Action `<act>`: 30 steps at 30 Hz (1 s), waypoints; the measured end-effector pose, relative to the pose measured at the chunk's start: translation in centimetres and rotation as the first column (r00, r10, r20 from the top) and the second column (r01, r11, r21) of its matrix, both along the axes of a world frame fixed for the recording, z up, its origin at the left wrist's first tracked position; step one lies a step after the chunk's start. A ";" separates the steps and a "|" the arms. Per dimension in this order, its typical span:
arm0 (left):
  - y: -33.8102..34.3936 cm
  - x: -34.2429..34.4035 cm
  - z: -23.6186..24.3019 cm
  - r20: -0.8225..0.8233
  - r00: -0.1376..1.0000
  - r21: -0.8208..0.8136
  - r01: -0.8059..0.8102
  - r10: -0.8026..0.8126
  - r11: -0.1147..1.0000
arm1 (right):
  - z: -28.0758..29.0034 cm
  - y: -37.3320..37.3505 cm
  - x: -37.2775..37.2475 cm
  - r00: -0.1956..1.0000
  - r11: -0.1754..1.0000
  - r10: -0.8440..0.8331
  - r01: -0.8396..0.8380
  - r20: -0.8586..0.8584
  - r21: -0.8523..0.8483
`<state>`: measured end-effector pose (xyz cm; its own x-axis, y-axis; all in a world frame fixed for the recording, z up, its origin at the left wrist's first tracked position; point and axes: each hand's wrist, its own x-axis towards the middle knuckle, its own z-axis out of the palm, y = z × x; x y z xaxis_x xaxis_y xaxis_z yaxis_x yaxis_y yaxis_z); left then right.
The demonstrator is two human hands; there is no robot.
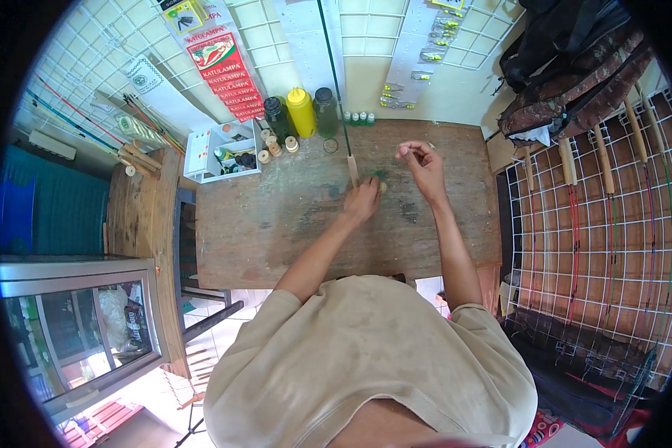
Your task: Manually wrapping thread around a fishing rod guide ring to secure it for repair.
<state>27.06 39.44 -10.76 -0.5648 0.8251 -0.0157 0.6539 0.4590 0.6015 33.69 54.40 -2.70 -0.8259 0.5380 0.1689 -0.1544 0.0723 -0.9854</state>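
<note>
On the wooden workbench (pixel 276 246), my left hand (pixel 361 201) is closed around the lower end of a fishing rod's pale handle (pixel 353 170). From that handle a thin dark green rod blank (pixel 335 75) runs away toward the wall. A small tangle of green thread (pixel 381 175) lies by my left fingertips, and a small round tan piece beside it is partly hidden. My right hand (pixel 424 168) is raised to the right of the rod, thumb and fingers pinched together. Whatever sits in that pinch is too small to make out.
At the back stand a yellow squeeze bottle (pixel 301 112), dark bottles (pixel 326 112), wooden spools (pixel 263 156) and small green-and-white bottles (pixel 359 119). A white box (pixel 224 153) of supplies is at the left. Rods hang on the right grid (pixel 590 224); a camouflage bag (pixel 575 89) hangs above.
</note>
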 end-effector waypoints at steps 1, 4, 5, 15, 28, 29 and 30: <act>0.1 0.0 0.0 -0.002 1.000 -0.009 0.006 -0.006 1.000 | 0.0 -0.3 0.0 1.000 1.000 -0.009 0.009 -0.006 -0.023; 0.3 0.2 -0.2 -0.038 0.999 -0.020 0.021 -0.021 1.000 | -0.6 -0.7 0.0 1.000 0.998 -0.012 0.012 -0.009 -0.058; 0.3 0.1 -0.4 -0.039 0.999 -0.020 0.020 -0.020 1.000 | -0.9 -0.8 0.1 1.000 0.998 -0.010 0.009 -0.005 -0.070; 0.5 -0.3 -1.0 -0.044 0.998 -0.118 0.047 -0.052 0.992 | -2.7 -1.0 0.4 0.995 0.994 -0.069 0.074 0.067 -0.081; 1.6 -0.4 -2.0 -0.017 0.997 -0.138 0.069 -0.072 0.988 | 0.7 1.4 1.1 0.988 0.987 -0.156 0.157 0.017 -0.043; 1.5 -0.4 -2.0 -0.019 0.997 -0.137 0.071 -0.074 0.988 | 0.8 1.2 1.0 0.990 0.989 -0.137 0.138 0.022 -0.059; 1.2 -0.4 -2.0 -0.049 0.995 -0.123 0.080 -0.086 0.989 | 0.6 1.1 1.0 0.990 0.989 -0.138 0.139 0.020 -0.059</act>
<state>26.68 40.69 -12.76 -0.4971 0.8631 -0.0893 0.7228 0.4688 0.5078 34.66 55.52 -2.09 -0.7449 0.6563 0.1202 -0.1311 0.0326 -0.9908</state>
